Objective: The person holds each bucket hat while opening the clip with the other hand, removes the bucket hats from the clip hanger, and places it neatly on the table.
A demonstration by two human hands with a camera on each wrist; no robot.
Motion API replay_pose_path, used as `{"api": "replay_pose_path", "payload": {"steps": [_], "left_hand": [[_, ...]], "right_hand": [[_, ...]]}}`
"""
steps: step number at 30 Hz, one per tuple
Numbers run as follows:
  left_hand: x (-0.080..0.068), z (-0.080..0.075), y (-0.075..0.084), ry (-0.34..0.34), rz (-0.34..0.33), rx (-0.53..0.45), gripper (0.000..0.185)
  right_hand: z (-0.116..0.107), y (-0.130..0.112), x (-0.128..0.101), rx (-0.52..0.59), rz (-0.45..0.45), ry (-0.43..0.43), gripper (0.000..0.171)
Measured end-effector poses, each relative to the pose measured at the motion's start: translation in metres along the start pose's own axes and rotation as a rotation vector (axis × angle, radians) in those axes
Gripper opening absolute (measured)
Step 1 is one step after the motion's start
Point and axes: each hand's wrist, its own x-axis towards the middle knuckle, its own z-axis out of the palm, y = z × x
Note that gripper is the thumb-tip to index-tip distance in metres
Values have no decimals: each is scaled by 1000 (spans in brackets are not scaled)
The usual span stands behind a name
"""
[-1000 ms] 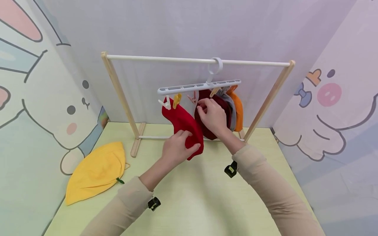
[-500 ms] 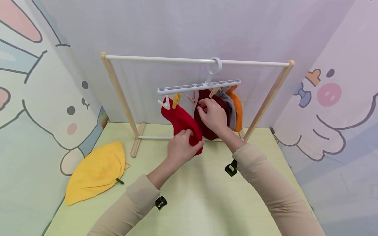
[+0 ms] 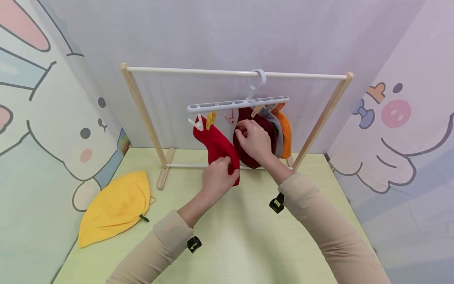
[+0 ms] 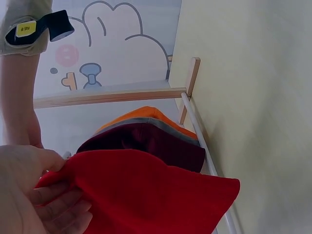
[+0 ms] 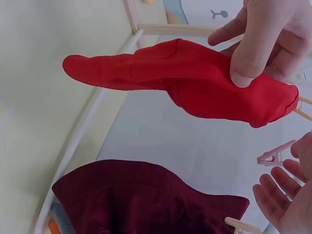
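A red fabric hat (image 3: 217, 144) hangs below the left end of the pale clip hanger (image 3: 220, 106), its top at the white clip (image 3: 198, 123) and yellow clip (image 3: 211, 119). My left hand (image 3: 218, 179) pinches its lower part, thumb on the near side; the right wrist view shows this thumb pressed on the red cloth (image 5: 195, 73). My right hand (image 3: 254, 138), fingers loosely bent and holding nothing, is in front of the maroon hat (image 3: 248, 156). In the right wrist view that hand (image 5: 290, 202) is close to a pink clip (image 5: 275, 155).
Grey (image 3: 280, 134) and orange hats (image 3: 286, 134) hang behind the maroon one. The hanger hooks on the white rail (image 3: 184, 71) of a wooden-legged rack (image 3: 143, 112). A yellow hat (image 3: 117, 207) lies at the table's left. Printed cloth walls (image 3: 198, 31) enclose the table.
My left hand has moved slightly right and taken a pinch of the red hat, whose lower end has shifted up and left. My right hand has stayed nearly still.
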Motion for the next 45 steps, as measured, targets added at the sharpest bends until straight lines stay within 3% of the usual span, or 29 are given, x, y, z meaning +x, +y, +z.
{"api": "replay_pose_path", "payload": {"steps": [14,25,34,45], "left_hand": [[-5,-5,-6,-28,-11,-22,12],[-8,-9,-12,-9,2,5,10],[-7,-16,-19,-80,-21,-14,11],[-6,-25,-31,-189,-17,-70,12]], "right_hand": [[3,-5,0,-9,-12,-10,23],[7,-9,2,-11,-28,0,21],[7,-16,5,-2,-60,7,22],[8,-24,11,-1,-54,-56,28]]}}
